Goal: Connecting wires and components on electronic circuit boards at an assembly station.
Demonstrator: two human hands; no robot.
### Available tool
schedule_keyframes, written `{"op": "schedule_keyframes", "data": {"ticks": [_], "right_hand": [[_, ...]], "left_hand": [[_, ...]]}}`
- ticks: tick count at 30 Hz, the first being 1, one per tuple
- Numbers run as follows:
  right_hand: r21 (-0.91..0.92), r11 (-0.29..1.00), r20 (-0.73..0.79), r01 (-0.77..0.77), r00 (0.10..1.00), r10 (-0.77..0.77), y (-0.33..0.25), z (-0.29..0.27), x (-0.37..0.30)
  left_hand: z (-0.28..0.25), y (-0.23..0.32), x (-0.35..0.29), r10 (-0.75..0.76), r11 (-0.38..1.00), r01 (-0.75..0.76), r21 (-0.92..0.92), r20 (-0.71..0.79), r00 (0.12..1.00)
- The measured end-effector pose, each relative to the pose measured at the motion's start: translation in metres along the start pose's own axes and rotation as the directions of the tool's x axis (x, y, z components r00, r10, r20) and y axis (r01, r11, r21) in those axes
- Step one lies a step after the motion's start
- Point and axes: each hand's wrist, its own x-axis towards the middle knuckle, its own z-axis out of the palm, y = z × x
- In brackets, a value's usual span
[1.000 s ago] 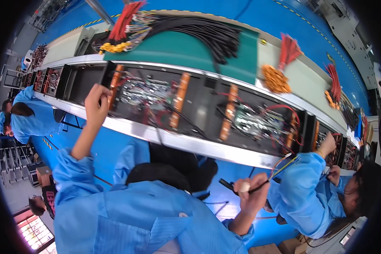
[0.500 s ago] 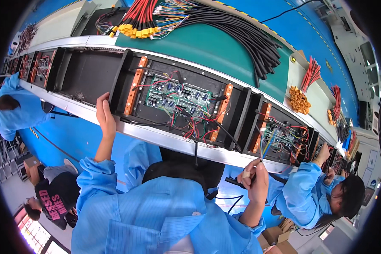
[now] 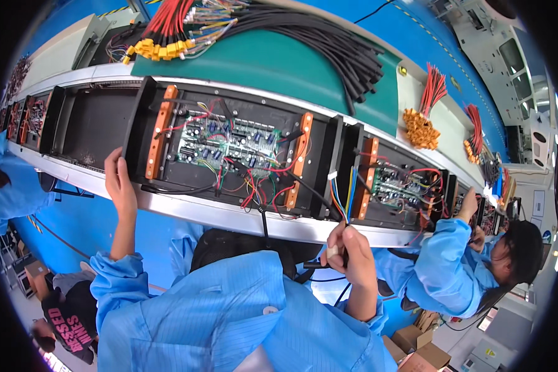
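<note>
In front of me is a black tray (image 3: 229, 104) with a green circuit board (image 3: 229, 141) covered in small components and with red, black and coloured wires, between two orange bars. My left hand (image 3: 121, 186) rests against the tray's near left corner, fingers stretched out. At the near right side, my right hand (image 3: 355, 253) is closed around a black cable. From its grip, the cable's blue, orange and yellow wires (image 3: 347, 199) rise upright toward a small white connector (image 3: 333, 176). The cable's lower run hangs below this hand.
On the green mat (image 3: 279, 68) beyond lie black cables (image 3: 328, 44) with yellow connectors (image 3: 161, 49). Another tray with a circuit board (image 3: 398, 186) sits to the right, where a co-worker in blue (image 3: 456, 266) works. Orange connectors (image 3: 421, 129) lie farther back.
My right hand has brought the cable up and leftward, its coloured wires now beside the tray's right end. My left hand stays by the tray's left corner. The whole view has shifted.
</note>
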Motion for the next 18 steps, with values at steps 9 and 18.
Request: {"op": "schedule_keyframes", "data": {"ticks": [9,18], "right_hand": [[0.191,0.976,0.114,0.109,0.985,-0.133,0.048,0.0,0.013],[0.232,0.932,0.023,0.277,0.957,-0.29,0.051,0.038,-0.031]], "left_hand": [[0.007,0.003,0.003,0.054,0.95,-0.09,-0.3,-0.128,0.99],[-0.002,0.001,-0.009,0.114,0.877,-0.222,-0.425,-0.265,0.958]]}}
